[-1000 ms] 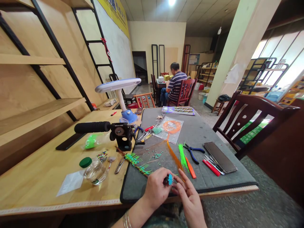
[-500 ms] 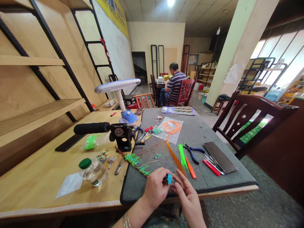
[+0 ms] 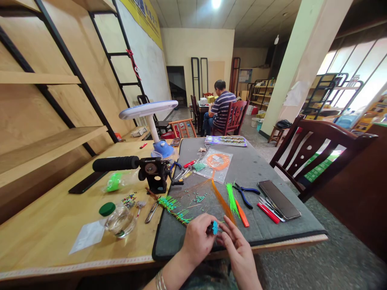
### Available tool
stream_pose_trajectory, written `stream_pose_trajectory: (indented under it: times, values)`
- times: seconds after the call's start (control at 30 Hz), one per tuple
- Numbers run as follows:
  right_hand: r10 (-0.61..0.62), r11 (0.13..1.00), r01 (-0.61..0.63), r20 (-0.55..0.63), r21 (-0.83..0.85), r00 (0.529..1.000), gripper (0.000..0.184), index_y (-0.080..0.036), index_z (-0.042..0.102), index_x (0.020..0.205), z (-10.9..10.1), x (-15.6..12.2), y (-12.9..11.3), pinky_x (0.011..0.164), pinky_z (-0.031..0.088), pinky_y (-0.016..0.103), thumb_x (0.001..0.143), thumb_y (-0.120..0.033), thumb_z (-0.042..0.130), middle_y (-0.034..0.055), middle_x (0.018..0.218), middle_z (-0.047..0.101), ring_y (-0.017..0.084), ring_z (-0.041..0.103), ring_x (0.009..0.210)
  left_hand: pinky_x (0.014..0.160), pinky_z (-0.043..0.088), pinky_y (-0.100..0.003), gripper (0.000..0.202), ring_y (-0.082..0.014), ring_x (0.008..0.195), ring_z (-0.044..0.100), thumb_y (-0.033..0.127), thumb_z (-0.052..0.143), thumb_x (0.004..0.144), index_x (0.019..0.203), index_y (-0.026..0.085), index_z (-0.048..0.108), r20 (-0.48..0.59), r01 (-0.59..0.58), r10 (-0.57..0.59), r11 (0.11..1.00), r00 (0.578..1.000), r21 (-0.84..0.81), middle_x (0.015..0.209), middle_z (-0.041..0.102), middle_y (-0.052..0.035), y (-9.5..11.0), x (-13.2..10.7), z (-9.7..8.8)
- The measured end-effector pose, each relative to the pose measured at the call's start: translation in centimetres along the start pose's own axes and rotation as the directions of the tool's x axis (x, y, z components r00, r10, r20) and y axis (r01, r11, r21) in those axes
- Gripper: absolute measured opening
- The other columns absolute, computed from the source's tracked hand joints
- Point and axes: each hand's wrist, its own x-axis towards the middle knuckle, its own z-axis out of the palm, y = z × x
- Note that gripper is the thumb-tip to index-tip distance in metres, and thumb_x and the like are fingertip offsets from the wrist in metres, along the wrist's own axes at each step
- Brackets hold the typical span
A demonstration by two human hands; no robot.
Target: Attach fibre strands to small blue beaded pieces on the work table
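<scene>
My left hand (image 3: 198, 233) is closed around a small dark piece with a bright blue tuft (image 3: 215, 227) at its end. Just right of the tuft is my right hand (image 3: 238, 245), its index finger stretched out, thumb and other fingers drawn together near the piece. Whatever is between those fingertips is too small to make out. A stem with green and blue strands (image 3: 171, 204) runs from the upper left toward my left hand. Beyond my hands lie an orange fibre bundle (image 3: 222, 199), green strands (image 3: 231, 199) and an orange-handled tool (image 3: 242, 214).
On the grey mat (image 3: 284, 229) are blue-handled pliers (image 3: 246, 193), a phone (image 3: 278, 200), a red-handled tool (image 3: 268, 213) and small teal beads (image 3: 200, 198). Leftward stand a glass jar (image 3: 121, 220), a black winding device (image 3: 155, 173) and a lamp (image 3: 149, 108). A person (image 3: 223, 106) sits farther back.
The whole view has shifted very slightly. Both hands keep nearly the same pose around the blue-tufted piece.
</scene>
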Motion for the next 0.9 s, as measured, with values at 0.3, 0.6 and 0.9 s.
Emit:
stream_pose_trajectory:
  times: [0.3, 0.6, 0.9]
  values:
    - [-0.489, 0.434, 0.249, 0.005, -0.866, 0.872, 0.027, -0.021, 0.069, 0.099, -7.7, 4.2, -6.5, 0.089, 0.045, 0.041, 0.08, -0.035, 0.057, 0.0105, 0.099, 0.071, 0.029, 0.062, 0.094, 0.065, 0.042, -0.024, 0.012, -0.0169, 0.071, 0.06, 0.011, 0.053, 0.078, 0.079, 0.02, 0.062, -0.016, 0.025, -0.026, 0.998, 1.0, -0.05, 0.074, 0.066, -0.002, -0.4, 0.8, -1.2]
    - [-0.342, -0.454, 0.062, 0.237, -0.889, 0.909, 0.02, -0.017, 0.065, 0.074, -12.5, 9.2, -7.3, 0.068, 0.04, 0.034, 0.081, -0.013, 0.046, 0.0132, 0.079, 0.067, 0.026, 0.059, 0.078, 0.065, 0.042, -0.024, 0.014, -0.0164, 0.07, 0.06, 0.009, 0.053, 0.076, 0.077, 0.02, 0.063, -0.033, 0.001, -0.002, 1.0, 0.999, -0.014, 0.074, 0.066, -0.0022, -0.5, 2.8, -2.5]
    - [-0.168, 0.867, 0.142, -0.012, -0.478, 0.986, 0.023, -0.023, 0.05, 0.086, -5.8, 6.4, -5.8, 0.052, 0.045, 0.026, 0.079, -0.045, 0.048, -0.0022, 0.065, 0.061, 0.016, 0.057, 0.053, 0.066, 0.042, -0.024, 0.018, -0.0166, 0.071, 0.059, 0.006, 0.053, 0.074, 0.079, 0.019, 0.065, -0.017, -0.029, 0.029, 1.0, 0.999, -0.009, 0.076, 0.067, -0.0028, -0.5, 3.8, -3.2]
